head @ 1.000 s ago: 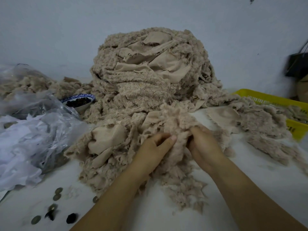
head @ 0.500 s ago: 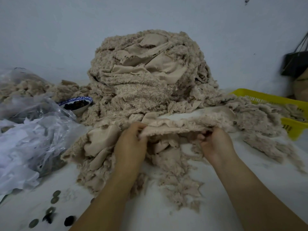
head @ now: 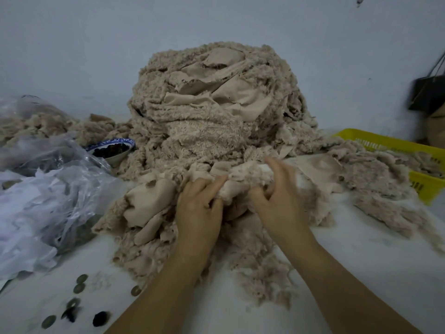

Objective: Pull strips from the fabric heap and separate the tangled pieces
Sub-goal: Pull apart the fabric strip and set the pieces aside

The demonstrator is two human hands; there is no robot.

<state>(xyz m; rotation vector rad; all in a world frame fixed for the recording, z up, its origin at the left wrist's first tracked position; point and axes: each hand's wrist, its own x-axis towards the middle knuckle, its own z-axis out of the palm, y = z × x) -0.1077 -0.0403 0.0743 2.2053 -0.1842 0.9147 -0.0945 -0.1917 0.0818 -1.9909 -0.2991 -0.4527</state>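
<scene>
We see the left forearm and the right forearm bare down to the lower edge of view, both slim, ending in the bare left hand and right hand (its fingertips blurred).

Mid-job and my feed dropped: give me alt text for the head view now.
The left hand and right hand grip a fuzzy beige strip at the foot of a fabric heap on a white table. A yellow basket sits to the right; plastic bags and a small bowl to the left.
</scene>
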